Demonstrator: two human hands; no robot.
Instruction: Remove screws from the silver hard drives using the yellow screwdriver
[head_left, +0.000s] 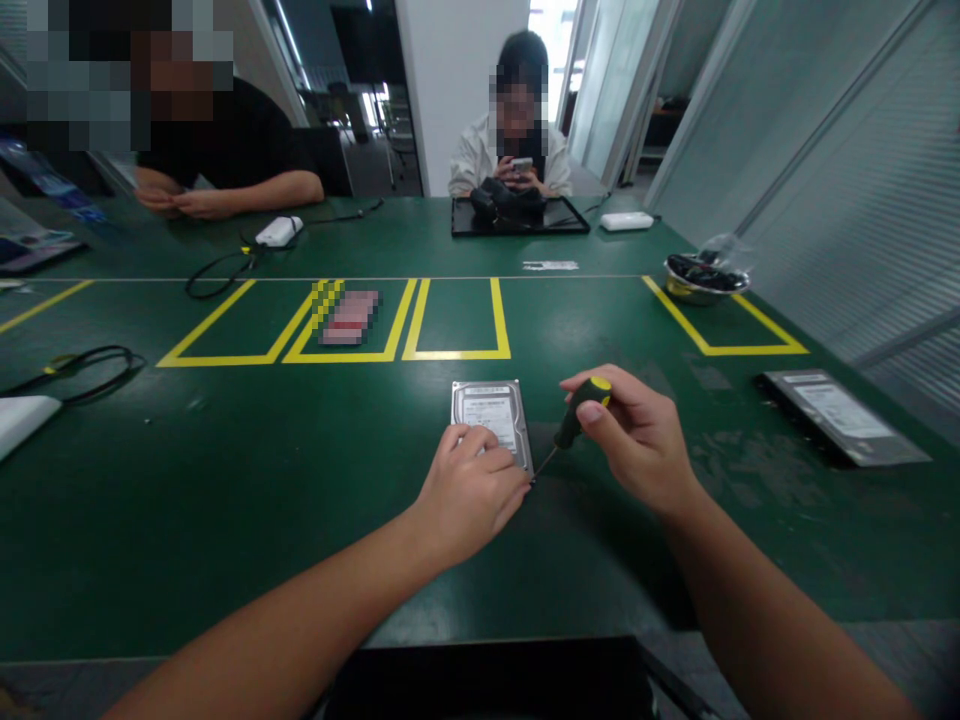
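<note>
A silver hard drive (491, 400) with a white label lies flat on the green table, its near part covered by my left hand (472, 490). The fingers of that hand are curled over the drive and hold it against the tabletop. A screwdriver (581, 412) with a dark green and yellow handle is gripped in my right hand (637, 440), between thumb and fingers. It is tilted, and its thin shaft slants down to the left. The tip meets the drive's near right corner, beside my left fingertips; whether a screw sits there is too small to tell.
Another hard drive (832, 415) lies at the right. Beyond it stands a metal bowl (705, 290) of dark items. Yellow tape (457, 354) marks rectangles on the table. Two people sit across; a black tray (517, 232), white adapters (279, 232) and black cables (90, 375) lie about.
</note>
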